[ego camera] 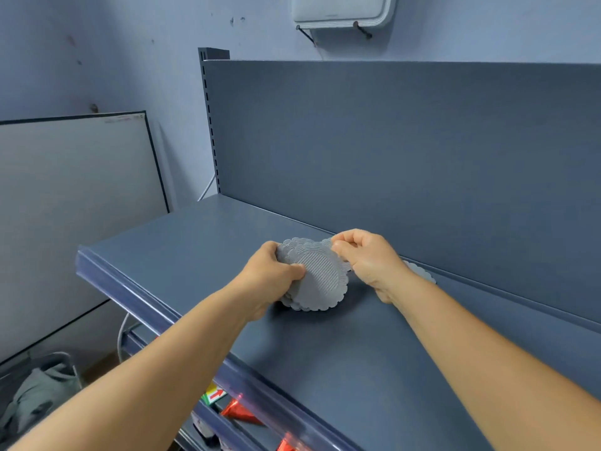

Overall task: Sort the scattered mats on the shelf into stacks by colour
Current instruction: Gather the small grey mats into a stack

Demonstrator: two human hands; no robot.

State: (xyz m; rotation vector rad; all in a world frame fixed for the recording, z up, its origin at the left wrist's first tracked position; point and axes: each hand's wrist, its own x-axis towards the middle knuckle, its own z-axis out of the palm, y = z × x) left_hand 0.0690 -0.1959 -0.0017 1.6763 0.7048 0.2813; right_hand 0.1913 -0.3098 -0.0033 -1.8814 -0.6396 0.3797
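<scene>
A small stack of round grey mats (320,281) with scalloped lace edges is tilted up off the dark blue shelf (201,252), its lower rim near the surface. My left hand (271,276) grips the stack's left side, thumb on the ribbed face. My right hand (370,258) pinches the top right edge of a grey mat between thumb and fingers. Another grey mat (421,271) lies flat on the shelf behind my right wrist, partly hidden.
The shelf's tall back panel (406,151) rises right behind the mats. Its front lip (130,291) runs diagonally at the left. Lower shelves hold red foil packets (239,413). A white board (74,203) leans on the wall at the left.
</scene>
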